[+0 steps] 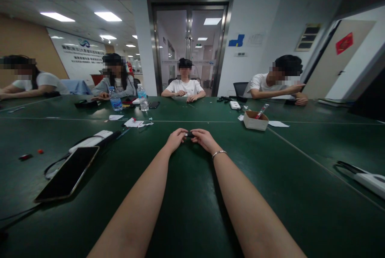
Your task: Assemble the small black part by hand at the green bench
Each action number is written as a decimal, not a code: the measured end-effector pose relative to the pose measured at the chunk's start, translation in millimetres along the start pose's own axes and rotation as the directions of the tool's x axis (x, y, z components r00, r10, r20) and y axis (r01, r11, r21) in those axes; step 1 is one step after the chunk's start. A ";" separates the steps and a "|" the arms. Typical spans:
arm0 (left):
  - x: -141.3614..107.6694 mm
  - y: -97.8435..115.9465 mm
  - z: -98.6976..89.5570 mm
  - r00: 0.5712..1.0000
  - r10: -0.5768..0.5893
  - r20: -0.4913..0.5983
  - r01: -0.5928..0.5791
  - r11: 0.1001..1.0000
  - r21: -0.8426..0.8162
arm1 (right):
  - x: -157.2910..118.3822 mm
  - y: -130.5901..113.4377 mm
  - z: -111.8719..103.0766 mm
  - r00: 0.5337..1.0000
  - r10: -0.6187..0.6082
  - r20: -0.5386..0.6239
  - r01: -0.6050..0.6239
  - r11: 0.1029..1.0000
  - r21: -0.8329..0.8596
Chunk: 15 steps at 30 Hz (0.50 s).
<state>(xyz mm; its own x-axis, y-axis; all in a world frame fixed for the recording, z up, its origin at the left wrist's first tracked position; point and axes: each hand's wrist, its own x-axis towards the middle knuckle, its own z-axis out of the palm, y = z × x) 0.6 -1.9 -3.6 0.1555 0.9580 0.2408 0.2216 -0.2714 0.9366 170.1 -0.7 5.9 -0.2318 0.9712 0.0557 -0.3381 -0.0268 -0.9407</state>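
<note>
Bare forearms (192,178) reach across the green table (192,218); out ahead, the left hand (175,140) and right hand (204,140) pinch a small dark object (189,134) between them. Whether it's whole or finished, I can't tell. Tabletop spreads either side, a phone (70,174) left, an open box (255,121) ahead right.

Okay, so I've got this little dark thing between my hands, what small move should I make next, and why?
I'd probably turn the small dark object slightly. The left hand and right hand hold it from opposite sides, partly covering it, so a turn might show more of it.
</note>
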 end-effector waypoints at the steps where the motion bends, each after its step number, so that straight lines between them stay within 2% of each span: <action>1: 0.0 -0.4 0.2 1.000 0.001 -0.009 -0.001 1.000 -0.001 | -0.2 -0.2 0.1 1.000 0.001 0.002 -0.001 1.000 0.001; 15: -2.4 5.1 -0.2 1.000 0.006 -0.008 -0.006 1.000 -0.013 | -0.6 -0.2 0.7 1.000 0.002 -0.007 -0.002 1.000 -0.013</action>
<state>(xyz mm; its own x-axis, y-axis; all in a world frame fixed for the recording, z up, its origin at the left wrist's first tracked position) 1.1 -5.6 0.6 0.1488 0.9570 0.2488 0.2082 -0.2763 0.9382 169.7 -1.4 6.3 -0.2258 0.9728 0.0515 -0.3262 -0.0257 -0.9449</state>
